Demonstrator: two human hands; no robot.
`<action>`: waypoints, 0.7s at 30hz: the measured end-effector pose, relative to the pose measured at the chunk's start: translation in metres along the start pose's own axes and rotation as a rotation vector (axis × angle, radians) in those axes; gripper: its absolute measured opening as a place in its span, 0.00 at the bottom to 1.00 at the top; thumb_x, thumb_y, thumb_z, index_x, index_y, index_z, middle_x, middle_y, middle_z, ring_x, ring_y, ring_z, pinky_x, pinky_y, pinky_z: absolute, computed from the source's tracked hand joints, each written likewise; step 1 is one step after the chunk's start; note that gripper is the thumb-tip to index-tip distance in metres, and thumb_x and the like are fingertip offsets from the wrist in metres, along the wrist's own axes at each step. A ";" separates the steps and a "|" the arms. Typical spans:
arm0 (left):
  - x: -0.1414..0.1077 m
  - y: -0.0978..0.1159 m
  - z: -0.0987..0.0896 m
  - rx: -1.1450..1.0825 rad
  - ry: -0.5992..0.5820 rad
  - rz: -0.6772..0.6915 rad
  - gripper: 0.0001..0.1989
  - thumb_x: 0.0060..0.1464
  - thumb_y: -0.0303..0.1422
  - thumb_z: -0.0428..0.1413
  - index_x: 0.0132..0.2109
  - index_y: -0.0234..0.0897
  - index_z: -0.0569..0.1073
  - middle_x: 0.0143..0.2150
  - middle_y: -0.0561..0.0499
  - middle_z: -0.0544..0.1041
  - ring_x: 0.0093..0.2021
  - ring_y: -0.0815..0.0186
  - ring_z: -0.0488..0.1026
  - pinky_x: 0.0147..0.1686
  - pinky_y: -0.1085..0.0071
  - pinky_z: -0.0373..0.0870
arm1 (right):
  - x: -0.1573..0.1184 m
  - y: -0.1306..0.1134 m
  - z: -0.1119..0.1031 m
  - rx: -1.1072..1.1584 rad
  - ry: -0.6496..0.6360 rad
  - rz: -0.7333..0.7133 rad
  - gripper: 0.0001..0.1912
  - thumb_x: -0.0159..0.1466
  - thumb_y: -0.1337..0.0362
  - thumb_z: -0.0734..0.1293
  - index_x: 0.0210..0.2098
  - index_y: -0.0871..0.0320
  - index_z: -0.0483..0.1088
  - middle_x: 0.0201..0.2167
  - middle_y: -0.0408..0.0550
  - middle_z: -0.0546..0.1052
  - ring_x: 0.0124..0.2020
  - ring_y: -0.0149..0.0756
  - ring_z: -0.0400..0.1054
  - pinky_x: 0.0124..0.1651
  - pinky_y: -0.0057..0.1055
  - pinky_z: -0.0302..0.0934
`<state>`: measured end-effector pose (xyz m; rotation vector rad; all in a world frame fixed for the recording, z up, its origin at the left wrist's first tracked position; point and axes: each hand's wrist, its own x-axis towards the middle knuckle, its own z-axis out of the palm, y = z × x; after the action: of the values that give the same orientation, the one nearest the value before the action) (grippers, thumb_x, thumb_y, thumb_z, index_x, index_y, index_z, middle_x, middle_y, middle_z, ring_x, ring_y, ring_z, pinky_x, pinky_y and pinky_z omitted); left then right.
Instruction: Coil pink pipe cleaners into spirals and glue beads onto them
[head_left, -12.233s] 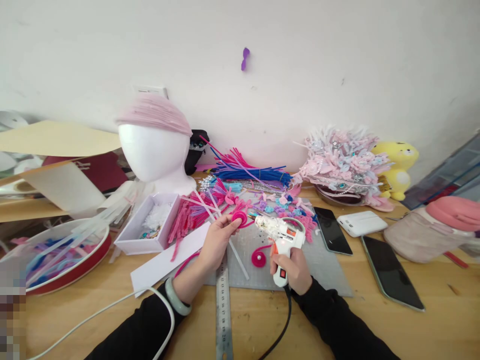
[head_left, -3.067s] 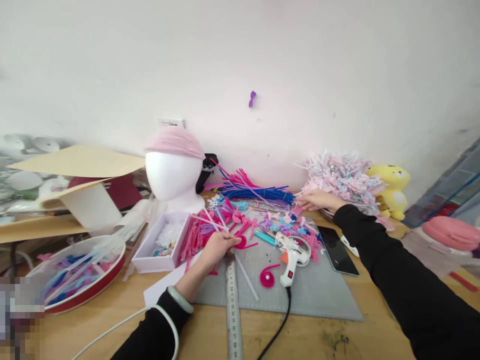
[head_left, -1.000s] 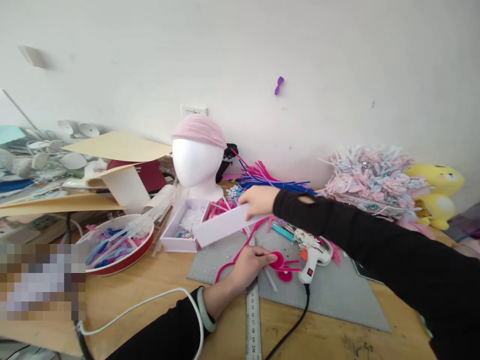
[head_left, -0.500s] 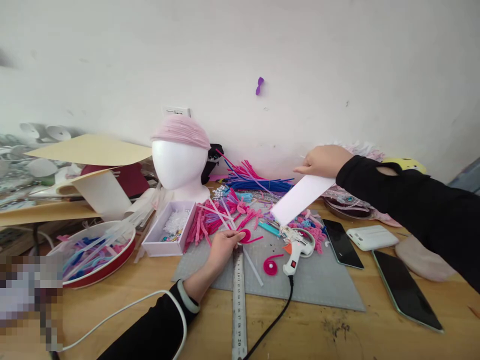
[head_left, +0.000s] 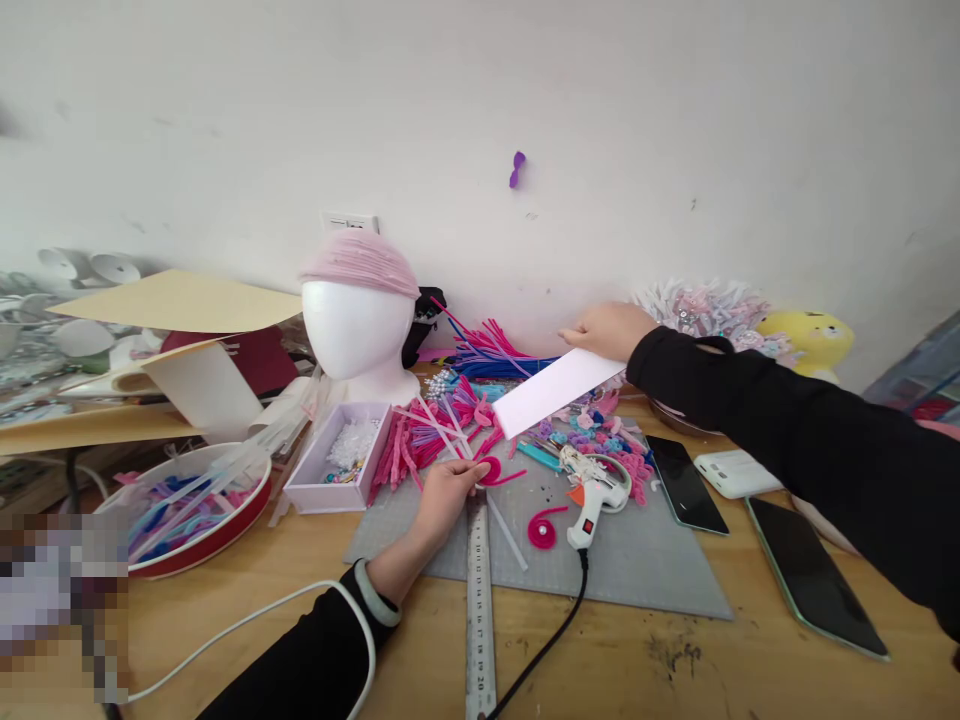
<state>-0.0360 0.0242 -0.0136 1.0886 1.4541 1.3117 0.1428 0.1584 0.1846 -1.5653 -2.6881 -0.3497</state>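
Note:
My left hand [head_left: 450, 495] pinches a hot-pink pipe cleaner coil [head_left: 492, 470] between thumb and fingers, its straight tail pointing right. Under that hand lies a steel ruler [head_left: 480, 620] on a grey cutting mat [head_left: 637, 570]. My right hand [head_left: 609, 330] is raised over the back of the table, closed on a white rectangular piece [head_left: 559, 390] that slants down to the left; whether it is a card or a box side I cannot tell. A second pink coil [head_left: 542, 531] with a bead at its centre rests on the mat, beside a white glue gun [head_left: 596, 505].
A lilac box [head_left: 322, 497] of clear beads stands before a white mannequin head [head_left: 356, 325]. To the left is a red-rimmed bowl [head_left: 251, 518] of pipe cleaner pieces. Two dark phones [head_left: 817, 580] and a white device [head_left: 739, 473] lie right. A black cord [head_left: 544, 645] crosses the front.
My right hand has moved left with the white piece, uncovering fluffy pink-white decorations and a yellow toy at the right. My left hand stays in place on the pink coil.

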 end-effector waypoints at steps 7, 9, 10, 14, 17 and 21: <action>-0.001 -0.004 0.003 -0.115 0.006 -0.009 0.15 0.39 0.42 0.56 0.21 0.31 0.71 0.14 0.57 0.61 0.18 0.74 0.56 0.21 0.76 0.52 | 0.031 -0.027 0.068 0.184 -0.203 0.152 0.18 0.59 0.60 0.57 0.31 0.66 0.73 0.30 0.55 0.75 0.32 0.36 0.68 0.32 0.26 0.54; -0.001 -0.004 0.003 -0.142 0.007 -0.009 0.15 0.39 0.41 0.56 0.21 0.31 0.70 0.15 0.56 0.62 0.18 0.74 0.57 0.21 0.76 0.52 | 0.034 -0.044 0.080 0.220 -0.191 0.118 0.14 0.58 0.61 0.59 0.31 0.62 0.73 0.30 0.51 0.76 0.31 0.34 0.68 0.33 0.25 0.54; -0.001 -0.005 0.002 -0.153 0.007 -0.011 0.15 0.39 0.41 0.56 0.20 0.31 0.70 0.15 0.56 0.63 0.18 0.74 0.57 0.21 0.76 0.52 | 0.032 -0.052 0.083 0.228 -0.166 0.114 0.13 0.57 0.61 0.60 0.32 0.61 0.73 0.31 0.51 0.75 0.33 0.35 0.67 0.34 0.26 0.54; 0.001 -0.005 0.001 -0.188 0.027 -0.020 0.15 0.39 0.40 0.57 0.18 0.32 0.68 0.14 0.56 0.62 0.17 0.74 0.56 0.20 0.77 0.52 | 0.000 -0.081 0.075 0.220 0.049 0.142 0.14 0.58 0.63 0.58 0.39 0.64 0.69 0.44 0.60 0.69 0.47 0.45 0.58 0.44 0.36 0.49; 0.002 -0.005 0.001 -0.234 0.060 -0.025 0.15 0.39 0.40 0.57 0.18 0.32 0.67 0.14 0.57 0.63 0.18 0.75 0.57 0.20 0.77 0.52 | -0.049 -0.101 0.076 0.413 0.313 0.069 0.16 0.60 0.62 0.53 0.28 0.62 0.70 0.30 0.54 0.73 0.37 0.39 0.63 0.38 0.31 0.51; 0.000 -0.004 0.006 -0.286 0.065 -0.035 0.15 0.38 0.41 0.57 0.21 0.32 0.68 0.15 0.57 0.64 0.18 0.75 0.58 0.19 0.77 0.53 | -0.104 -0.127 0.112 0.997 0.073 0.098 0.18 0.58 0.58 0.55 0.18 0.60 0.65 0.15 0.43 0.68 0.19 0.28 0.60 0.23 0.24 0.51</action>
<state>-0.0307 0.0248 -0.0183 0.8366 1.2779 1.4885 0.0973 0.0310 0.0389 -1.2664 -2.0985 0.7914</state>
